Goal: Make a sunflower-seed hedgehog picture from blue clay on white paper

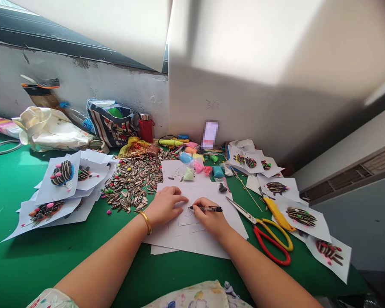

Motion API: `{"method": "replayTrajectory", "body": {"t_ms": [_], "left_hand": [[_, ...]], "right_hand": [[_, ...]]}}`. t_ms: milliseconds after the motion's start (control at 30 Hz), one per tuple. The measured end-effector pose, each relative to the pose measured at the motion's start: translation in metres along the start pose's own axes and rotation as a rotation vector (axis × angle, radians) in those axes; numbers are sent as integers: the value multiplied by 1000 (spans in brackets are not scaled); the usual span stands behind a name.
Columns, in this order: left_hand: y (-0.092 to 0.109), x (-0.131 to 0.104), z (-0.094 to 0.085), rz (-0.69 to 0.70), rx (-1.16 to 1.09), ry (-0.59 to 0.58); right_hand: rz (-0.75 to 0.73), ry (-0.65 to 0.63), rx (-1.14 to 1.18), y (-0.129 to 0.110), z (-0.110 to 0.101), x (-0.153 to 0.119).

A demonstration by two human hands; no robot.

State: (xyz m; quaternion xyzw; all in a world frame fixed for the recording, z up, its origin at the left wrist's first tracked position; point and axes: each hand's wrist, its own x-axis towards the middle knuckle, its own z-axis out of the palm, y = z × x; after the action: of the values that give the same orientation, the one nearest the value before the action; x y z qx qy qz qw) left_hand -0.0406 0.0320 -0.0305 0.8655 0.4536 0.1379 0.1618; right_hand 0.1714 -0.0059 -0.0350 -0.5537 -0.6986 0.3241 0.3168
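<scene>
A white sheet of paper [199,244] lies in front of me on more sheets, with thin pen lines drawn on it. My right hand [210,218] grips a black pen [213,208], its tip on or close to the paper near the drawn lines. Flat on the sheet's left part rests my left hand [167,205], fingers stretched toward the pen, a gold bangle [145,222] at the wrist. Just beyond my left hand is a pile of striped sunflower seeds [136,179]. A small dark lump of clay [223,187] sits at the paper's upper right.
Scissors [259,224] and a yellow utility knife [278,213] lie right of the paper. Paper cards with seed figures stand at left [59,179] and right [308,218]. Behind are bagged coloured clay [199,164], a red bottle [146,128], a striped bag [112,124] and the wall.
</scene>
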Motion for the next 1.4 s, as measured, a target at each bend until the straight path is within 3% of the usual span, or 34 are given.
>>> {"method": "replayTrajectory", "body": {"t_ms": [667,1400], "left_hand": [[1,1,-2,9,-1,3],[2,1,-3,10,3,1]], "right_hand": [[28,79,-6,2,-1,2],[38,64,76,6,-1,2]]}}
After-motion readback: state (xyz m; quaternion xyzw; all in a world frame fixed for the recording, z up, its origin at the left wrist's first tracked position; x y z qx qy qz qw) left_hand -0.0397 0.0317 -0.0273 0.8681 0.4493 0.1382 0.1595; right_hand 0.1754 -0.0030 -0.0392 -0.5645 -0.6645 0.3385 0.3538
